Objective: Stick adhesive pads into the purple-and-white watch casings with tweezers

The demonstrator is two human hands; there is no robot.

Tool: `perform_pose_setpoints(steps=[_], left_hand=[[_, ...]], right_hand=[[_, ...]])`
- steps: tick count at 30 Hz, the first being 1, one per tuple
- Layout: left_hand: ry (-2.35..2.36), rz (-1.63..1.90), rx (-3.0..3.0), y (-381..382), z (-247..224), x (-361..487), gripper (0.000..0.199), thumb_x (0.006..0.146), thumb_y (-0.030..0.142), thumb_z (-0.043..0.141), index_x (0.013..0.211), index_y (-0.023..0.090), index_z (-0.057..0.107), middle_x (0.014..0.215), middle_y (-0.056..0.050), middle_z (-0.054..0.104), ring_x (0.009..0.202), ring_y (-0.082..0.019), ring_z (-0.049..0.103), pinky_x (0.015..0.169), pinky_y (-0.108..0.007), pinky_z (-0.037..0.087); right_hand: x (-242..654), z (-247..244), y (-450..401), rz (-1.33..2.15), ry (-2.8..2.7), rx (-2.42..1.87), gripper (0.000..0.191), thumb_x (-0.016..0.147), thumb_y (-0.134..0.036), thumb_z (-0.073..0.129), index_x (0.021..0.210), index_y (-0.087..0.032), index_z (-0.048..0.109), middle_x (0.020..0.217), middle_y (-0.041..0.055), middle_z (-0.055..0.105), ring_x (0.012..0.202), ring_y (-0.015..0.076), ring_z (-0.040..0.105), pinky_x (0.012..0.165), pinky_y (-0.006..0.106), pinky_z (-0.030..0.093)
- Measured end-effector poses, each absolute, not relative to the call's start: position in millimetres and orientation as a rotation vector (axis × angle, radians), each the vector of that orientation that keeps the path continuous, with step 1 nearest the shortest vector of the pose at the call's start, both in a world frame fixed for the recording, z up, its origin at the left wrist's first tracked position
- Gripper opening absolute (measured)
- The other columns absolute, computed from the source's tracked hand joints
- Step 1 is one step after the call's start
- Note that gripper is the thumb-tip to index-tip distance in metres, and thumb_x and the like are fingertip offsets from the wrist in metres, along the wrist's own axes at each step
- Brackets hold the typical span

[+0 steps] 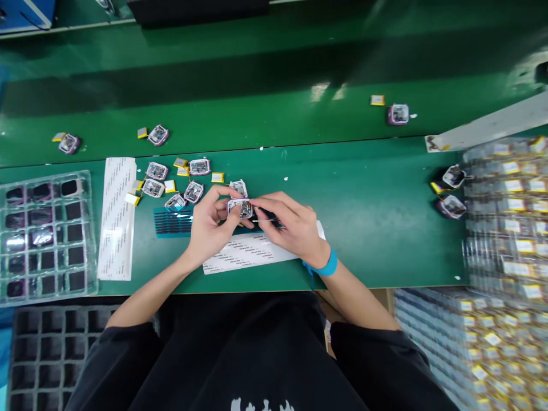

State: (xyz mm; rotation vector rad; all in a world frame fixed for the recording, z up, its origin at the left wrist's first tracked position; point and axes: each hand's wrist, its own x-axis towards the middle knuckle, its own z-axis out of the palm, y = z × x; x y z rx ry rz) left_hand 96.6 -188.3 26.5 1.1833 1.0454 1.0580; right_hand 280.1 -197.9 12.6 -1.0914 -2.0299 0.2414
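My left hand [214,221] pinches a little open case [240,209] between thumb and fingers, right in the middle of my clock. I think its open side faces up so I can see inside. My right hand [295,224] has its fingers close together, and they seem to hold a thin shiny stick [264,220] by the case. The case has a pale rim and tiny dark and shiny bits inside. More cases [156,171] sit at ten o'clock, maybe to be easy to reach. A white printed sheet [244,255] lies at six.
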Motion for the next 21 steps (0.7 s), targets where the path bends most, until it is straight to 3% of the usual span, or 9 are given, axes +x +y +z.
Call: perform_pose_setpoints(steps=[8, 12, 15, 18, 21], left_hand=[[1.25, 1.051, 1.434, -199, 27, 98, 0.015, 0.089, 0.015, 0.063, 0.102, 0.017, 0.068, 0.081, -0.001, 0.078, 0.059, -0.014, 0.076, 0.056, -0.021, 0.062], [1.371, 1.018, 1.746, -203, 28, 97, 0.02, 0.084, 0.01, 0.063, 0.101, 0.017, 0.072, 0.075, 0.002, 0.078, 0.06, -0.012, 0.076, 0.057, -0.019, 0.059], [1.37, 1.012, 1.816, -203, 28, 96, 0.021, 0.083, 0.01, 0.063, 0.101, 0.017, 0.072, 0.072, 0.003, 0.077, 0.056, -0.012, 0.074, 0.054, -0.018, 0.058], [1.315, 1.016, 1.662, -202, 29, 95, 0.016, 0.087, 0.013, 0.064, 0.101, 0.017, 0.069, 0.076, 0.001, 0.078, 0.057, -0.013, 0.076, 0.054, -0.018, 0.059], [1.296, 1.051, 1.635, -202, 28, 96, 0.012, 0.088, 0.014, 0.066, 0.1, 0.017, 0.069, 0.074, 0.002, 0.076, 0.058, -0.013, 0.076, 0.054, -0.018, 0.059]], right_hand=[[285, 11, -204, -0.069, -2.26, -1.054, 0.039, 0.09, 0.0, 0.049, 0.119, -0.016, 0.069, 0.105, 0.0013, 0.079, 0.068, 0.0088, 0.069, 0.052, 0.024, 0.048], [287, 18, -204, -0.177, -2.418, -1.014, 0.033, 0.096, -0.002, 0.048, 0.113, -0.016, 0.072, 0.102, 0.0008, 0.08, 0.06, 0.0087, 0.066, 0.048, 0.027, 0.045], [291, 18, -201, -0.047, -2.371, -1.038, 0.03, 0.101, -0.007, 0.047, 0.111, -0.018, 0.073, 0.1, -0.0002, 0.081, 0.067, 0.0085, 0.071, 0.049, 0.024, 0.046], [296, 16, -196, 0.202, -2.258, -1.003, 0.027, 0.103, -0.01, 0.05, 0.116, -0.019, 0.072, 0.105, -0.0003, 0.081, 0.084, 0.0089, 0.076, 0.06, 0.019, 0.053], [297, 15, -196, 0.223, -2.199, -0.979, 0.022, 0.103, -0.013, 0.056, 0.114, -0.019, 0.073, 0.102, -0.0006, 0.081, 0.081, 0.0082, 0.076, 0.058, 0.019, 0.051]])
